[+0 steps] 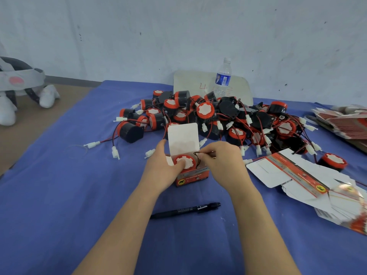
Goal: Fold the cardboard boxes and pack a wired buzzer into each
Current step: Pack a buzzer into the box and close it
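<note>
While our left hand [162, 167] steadies the box [191, 174] and buzzer [185, 162], our right fingers [204, 153] pinch its wire [197, 155]; tucking it, then closing the lid [183, 138], looks next.

On my blue table [59, 195] I count one folded box [191, 175] with one buzzer [184, 162] in it, one pen [185, 210] toward the near edge, one water bottle [223, 78] at the far edge, and two stacks of flat boxes [297, 175] along the right edge. The buzzer pile [218, 118] is too tangled to count.

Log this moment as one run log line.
step: packing buzzer into open box | left hand: steadies box, thumb on buzzer | right hand: pinches wire, tucking it in | lid: open
</note>
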`<state>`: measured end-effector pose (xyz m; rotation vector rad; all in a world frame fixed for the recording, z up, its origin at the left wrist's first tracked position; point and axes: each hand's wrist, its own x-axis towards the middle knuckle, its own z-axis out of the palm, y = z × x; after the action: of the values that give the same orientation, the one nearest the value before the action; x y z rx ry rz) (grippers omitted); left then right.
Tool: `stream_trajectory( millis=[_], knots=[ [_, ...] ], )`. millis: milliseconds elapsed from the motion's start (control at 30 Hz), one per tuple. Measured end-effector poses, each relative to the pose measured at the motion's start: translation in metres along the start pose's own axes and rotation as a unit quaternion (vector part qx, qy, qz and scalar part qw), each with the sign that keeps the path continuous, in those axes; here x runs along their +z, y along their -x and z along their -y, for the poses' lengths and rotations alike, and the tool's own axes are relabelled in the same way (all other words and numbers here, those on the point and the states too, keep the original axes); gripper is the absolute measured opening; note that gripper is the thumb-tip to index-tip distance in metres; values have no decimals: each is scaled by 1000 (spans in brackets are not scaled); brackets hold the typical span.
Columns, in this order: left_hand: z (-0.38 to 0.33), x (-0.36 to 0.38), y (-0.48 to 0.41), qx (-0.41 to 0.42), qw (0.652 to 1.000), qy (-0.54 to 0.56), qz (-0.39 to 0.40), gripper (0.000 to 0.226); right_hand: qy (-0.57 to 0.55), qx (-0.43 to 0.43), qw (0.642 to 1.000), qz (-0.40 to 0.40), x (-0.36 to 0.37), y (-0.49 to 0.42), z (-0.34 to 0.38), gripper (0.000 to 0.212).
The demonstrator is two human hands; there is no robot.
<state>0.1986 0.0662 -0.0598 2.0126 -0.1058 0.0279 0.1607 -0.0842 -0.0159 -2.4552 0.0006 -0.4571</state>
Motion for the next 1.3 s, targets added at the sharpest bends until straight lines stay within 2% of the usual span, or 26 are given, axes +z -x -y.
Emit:
stream_trajectory(
  millis=[200,400,567,733,833,900,1000,1067,1100,1167,1200,1300],
  knots=[
    [2,0,-1,9,1000,-4,2,75,81,-10,996,47,3,0,-3,27],
    [2,2,-1,18,1000,-21,-1,76,69,37,997,12,9,0,-3,15],
    [0,2,0,16,1000,-23,-1,75,182,24,982,39,16,-3,4,19],
    [-1,1,0,13,1000,-15,6,75,212,73,967,122,13,-13,4,20],
    [-3,1,1,15,1000,-9,11,73,228,93,951,187,8,-27,8,10],
    [-5,0,2,29,999,0,14,65,241,99,944,204,7,-33,13,34],
    [-7,-1,3,63,998,3,9,48,227,128,948,181,10,-33,12,38],
    [-7,0,4,82,996,-26,-4,45,215,144,955,145,12,-29,11,18],
    [-7,1,4,86,995,-41,-15,47,211,153,957,127,12,-27,10,18],
    [-8,4,5,81,994,-51,-50,54,204,178,956,114,10,-24,7,54],
    [-8,5,6,75,993,-53,-74,58,192,184,958,106,10,-22,6,64],
    [-10,9,11,89,982,-85,-144,61,177,184,963,85,11,-19,4,71]
  ],
)
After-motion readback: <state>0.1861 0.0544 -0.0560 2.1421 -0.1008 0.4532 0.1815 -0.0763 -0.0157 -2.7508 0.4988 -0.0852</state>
